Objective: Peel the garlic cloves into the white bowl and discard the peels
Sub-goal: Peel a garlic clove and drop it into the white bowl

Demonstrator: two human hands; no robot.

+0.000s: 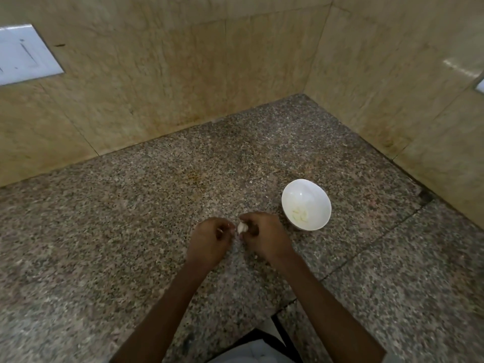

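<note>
A white piece of garlic shows between my two hands, low over the speckled granite counter. My right hand holds it with curled fingers. My left hand has its fingers curled close against the garlic's left side; whether it pinches the garlic or a peel I cannot tell. The white bowl stands on the counter just right of my right hand, with a few pale peeled cloves in its bottom.
Beige stone walls close the counter at the back and right, meeting in a corner. A white switch plate is set in the left wall. A small pale scrap lies under my right wrist. The counter's front edge is notched near my body.
</note>
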